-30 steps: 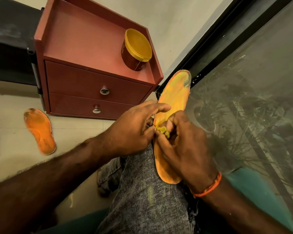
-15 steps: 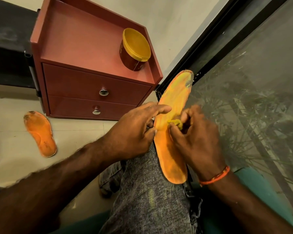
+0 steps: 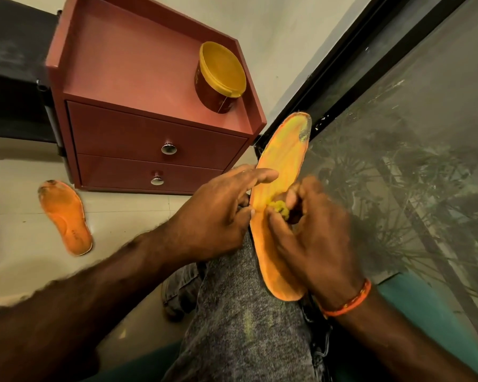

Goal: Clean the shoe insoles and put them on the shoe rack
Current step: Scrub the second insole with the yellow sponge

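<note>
Pale tiled floor [image 3: 17, 244] runs under the scene, with a dark-framed glass pane [image 3: 425, 133] along its right side. At the centre, the right hand [image 3: 315, 238] has its fingers curled round a small yellow wad of scrubbing material [image 3: 280, 208], pinching it and pressing it against the orange foam shoe insole [image 3: 282, 161] about halfway along its length. The left hand [image 3: 218, 216] steadies that insole at its left edge, thumb at the rim and index finger laid straight across the face; the other fingers are partly hidden, so their hold cannot be told fully. This insole rests lengthwise on the person's grey-trousered knee [image 3: 246, 326], toe end pointing away toward the glass. Its face is orange smeared with yellow-green streaks, with a worn grey patch at the toe's right edge.

Two insoles are visible: the second orange insole [image 3: 66, 219] lies flat on the floor, well apart to the left, its toe darkened with grime.

One reddish-brown two-drawer cabinet [image 3: 122, 78] stands beyond it, each drawer with one round metal knob. One dark red tub with a yellow lid [image 3: 221, 78] sits near the back right corner of the cabinet top.
</note>
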